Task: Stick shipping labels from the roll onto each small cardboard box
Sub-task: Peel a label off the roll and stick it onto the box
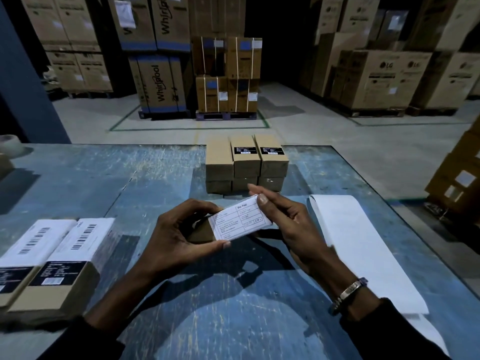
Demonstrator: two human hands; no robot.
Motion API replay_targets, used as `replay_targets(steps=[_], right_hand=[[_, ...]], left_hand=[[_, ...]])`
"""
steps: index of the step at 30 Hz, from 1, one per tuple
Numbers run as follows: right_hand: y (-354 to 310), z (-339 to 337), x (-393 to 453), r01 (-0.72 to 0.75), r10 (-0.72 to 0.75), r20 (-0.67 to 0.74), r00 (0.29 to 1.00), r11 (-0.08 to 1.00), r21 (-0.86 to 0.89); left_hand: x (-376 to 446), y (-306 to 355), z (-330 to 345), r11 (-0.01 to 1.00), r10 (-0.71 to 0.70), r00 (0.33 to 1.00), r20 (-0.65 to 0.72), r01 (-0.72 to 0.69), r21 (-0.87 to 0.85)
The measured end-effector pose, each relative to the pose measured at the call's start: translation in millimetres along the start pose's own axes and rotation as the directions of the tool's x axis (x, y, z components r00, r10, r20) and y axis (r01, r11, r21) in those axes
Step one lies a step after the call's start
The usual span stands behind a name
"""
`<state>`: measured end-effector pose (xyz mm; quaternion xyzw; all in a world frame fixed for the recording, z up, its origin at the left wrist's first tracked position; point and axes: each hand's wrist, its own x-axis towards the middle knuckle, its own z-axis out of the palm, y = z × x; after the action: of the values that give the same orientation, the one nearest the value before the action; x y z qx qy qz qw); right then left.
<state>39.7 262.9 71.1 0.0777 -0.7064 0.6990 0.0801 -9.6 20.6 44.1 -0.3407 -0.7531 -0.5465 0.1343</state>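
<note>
The left hand is gripping a small box while the right hand is pinching a label onto it, with smoothing due next toward nine o'clock.

- Small brown cardboard box in both hands: mostly hidden under the white printed label and the fingers.
- Small print on that label: too tiny to read.
- Two labelled brown boxes at the left: cut off by the edge.
- Long white paper strip: near end hidden behind the right sleeve.
- Pale tape roll far left: cut off.
</note>
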Motion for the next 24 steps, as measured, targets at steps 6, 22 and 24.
replay_targets(steps=[6, 22, 24], right_hand=[[-0.8, 5.7, 0.0, -0.023, 0.021, -0.073, 0.997, 0.999, -0.022], [-4.6, -1.3, -0.3, -0.195, 0.214, -0.127, 0.969, 0.970, 0.145], [-4.6, -4.8, 0.5, -0.278, 0.299, -0.092, 0.950, 0.942, 0.188]], left_hand=[[0.4, -1.4, 2.2, 1.000, -0.005, 1.000, 0.008, 0.005, -0.012], [0.0, 1.3, 4.4, 0.998, 0.060, 0.997, 0.051, -0.062, 0.028], [-0.2, 1.3, 4.8, 0.996, 0.077, 0.995, 0.067, -0.080, 0.044]])
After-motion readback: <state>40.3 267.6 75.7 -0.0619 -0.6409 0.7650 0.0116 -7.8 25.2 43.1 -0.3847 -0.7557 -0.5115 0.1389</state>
